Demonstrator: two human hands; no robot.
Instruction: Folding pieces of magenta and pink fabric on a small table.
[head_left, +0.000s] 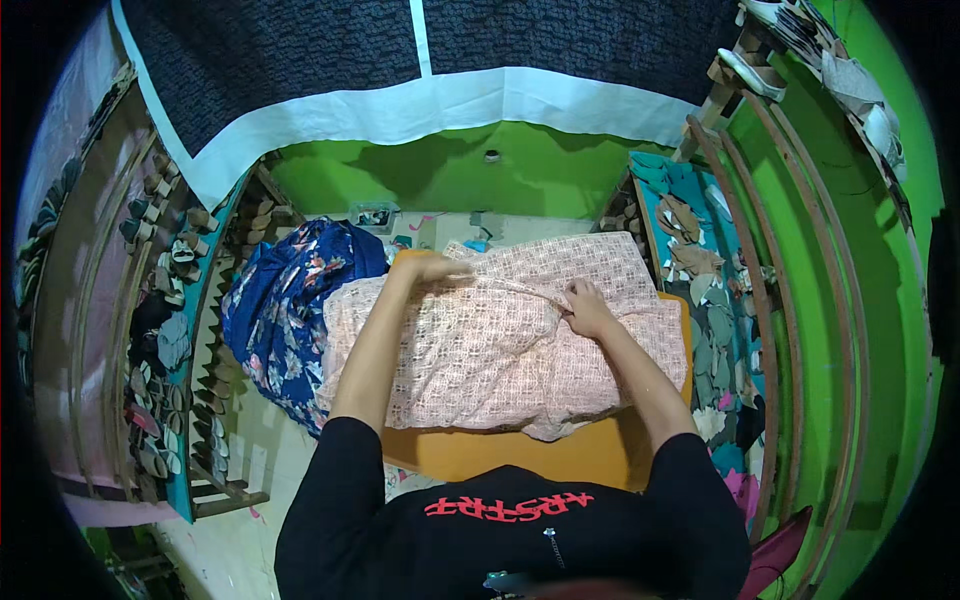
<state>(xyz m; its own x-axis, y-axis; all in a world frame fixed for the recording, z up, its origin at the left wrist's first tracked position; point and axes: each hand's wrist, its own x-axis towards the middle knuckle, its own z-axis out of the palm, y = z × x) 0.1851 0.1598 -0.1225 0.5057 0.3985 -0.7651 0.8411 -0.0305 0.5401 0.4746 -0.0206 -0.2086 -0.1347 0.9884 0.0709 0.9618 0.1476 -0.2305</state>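
Note:
A pale pink cloth [500, 360] with a woven, lace-like pattern lies folded and rumpled across a mustard-yellow table [500, 452] in front of me. Over its far left edge stretches my left hand [436, 267], fingers extended along the fabric and slightly blurred. My right hand [589, 309] is closed on a raised fold of this cloth, right of the middle. That fold runs as a ridge between both hands. Beside the pink cloth on the left, a blue floral cloth [300, 310] sits bunched up and hangs down toward the floor.
Racks stand on both sides; the left shelf [215, 330] and right shelf [715, 310] carry many small shoe parts or cut pieces. Wooden rails [800, 270] run up the right side. Against the green wall [450, 165] stands a small clear box [373, 216]. A dark curtain [300, 60] hangs above.

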